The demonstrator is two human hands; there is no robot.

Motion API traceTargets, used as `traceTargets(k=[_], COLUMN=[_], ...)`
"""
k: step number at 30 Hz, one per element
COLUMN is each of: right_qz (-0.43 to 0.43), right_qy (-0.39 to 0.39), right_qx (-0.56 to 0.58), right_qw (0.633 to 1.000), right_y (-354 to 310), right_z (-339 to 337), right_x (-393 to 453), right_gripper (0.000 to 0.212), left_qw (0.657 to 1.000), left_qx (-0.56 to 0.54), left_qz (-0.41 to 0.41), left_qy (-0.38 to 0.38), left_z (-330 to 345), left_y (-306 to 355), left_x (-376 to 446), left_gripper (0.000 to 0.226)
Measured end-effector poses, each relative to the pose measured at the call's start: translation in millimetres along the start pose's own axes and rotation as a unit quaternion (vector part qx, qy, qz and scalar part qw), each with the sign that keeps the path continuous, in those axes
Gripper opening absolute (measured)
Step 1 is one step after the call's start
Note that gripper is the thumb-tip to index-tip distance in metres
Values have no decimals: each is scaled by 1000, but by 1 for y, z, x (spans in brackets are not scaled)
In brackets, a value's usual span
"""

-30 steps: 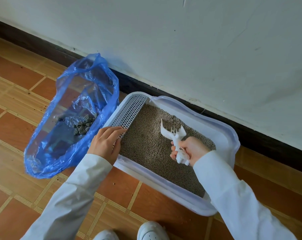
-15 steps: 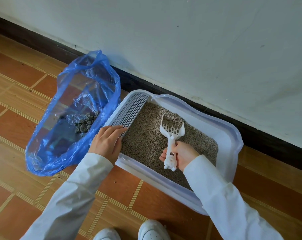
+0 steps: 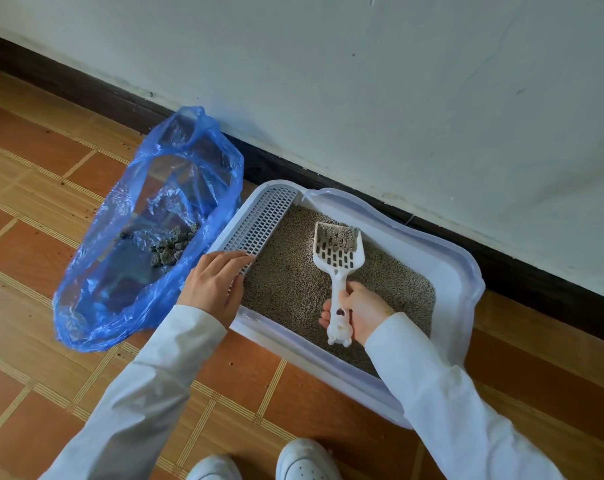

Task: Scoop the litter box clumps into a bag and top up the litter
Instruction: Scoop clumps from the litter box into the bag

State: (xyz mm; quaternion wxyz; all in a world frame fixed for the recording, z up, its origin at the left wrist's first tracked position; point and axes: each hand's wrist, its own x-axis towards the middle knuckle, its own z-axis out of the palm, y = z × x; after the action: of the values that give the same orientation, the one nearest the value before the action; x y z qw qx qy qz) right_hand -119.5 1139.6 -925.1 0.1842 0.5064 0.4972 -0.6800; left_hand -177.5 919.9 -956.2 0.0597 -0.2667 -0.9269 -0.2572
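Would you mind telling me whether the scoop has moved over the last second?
Yes. The scoop has swung round, so its head now points toward the wall.

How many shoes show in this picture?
2. One white shoe at the bottom edge, left of centre; the other shoe just right of it. Both are cut off by the frame.

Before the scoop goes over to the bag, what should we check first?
1. Scoop held firmly: ok, the right hand grips its handle.
2. Load on the scoop: ok, litter sits at its far end.
3. Loose litter sifted out: cannot tell.
4. Blue bag open: ok, its mouth gapes beside the litter box, with clumps inside.
5. Box steadied: ok, the left hand rests on its grated edge.
6. Bag held open: not ok, no hand holds it.
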Motion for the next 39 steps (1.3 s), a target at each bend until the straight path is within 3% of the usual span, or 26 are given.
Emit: traceTargets(k=[7, 17, 31, 36, 39], right_qz=[34, 32, 24, 70, 72], right_qy=[-90, -145, -100, -24, -26], right_qx=[103, 122, 94, 11, -6], right_qw=[990, 981, 990, 997, 997], right_y=[-9, -31, -28, -29, -21], right_z=[-10, -17, -5, 17, 19], right_x=[-6, -14, -4, -3, -4], right_gripper=[18, 14, 16, 38, 39], left_qw=[1000, 1000, 1000, 1000, 1000], left_qx=[0, -3, 3, -3, -2], left_qz=[2, 5, 5, 6, 4], left_qy=[-5, -9, -7, 2, 11], left_z=[-1, 2, 4, 1, -2], left_y=[1, -2, -1, -1, 0], left_x=[0, 1, 1, 1, 0], left_gripper=[38, 36, 36, 35, 37])
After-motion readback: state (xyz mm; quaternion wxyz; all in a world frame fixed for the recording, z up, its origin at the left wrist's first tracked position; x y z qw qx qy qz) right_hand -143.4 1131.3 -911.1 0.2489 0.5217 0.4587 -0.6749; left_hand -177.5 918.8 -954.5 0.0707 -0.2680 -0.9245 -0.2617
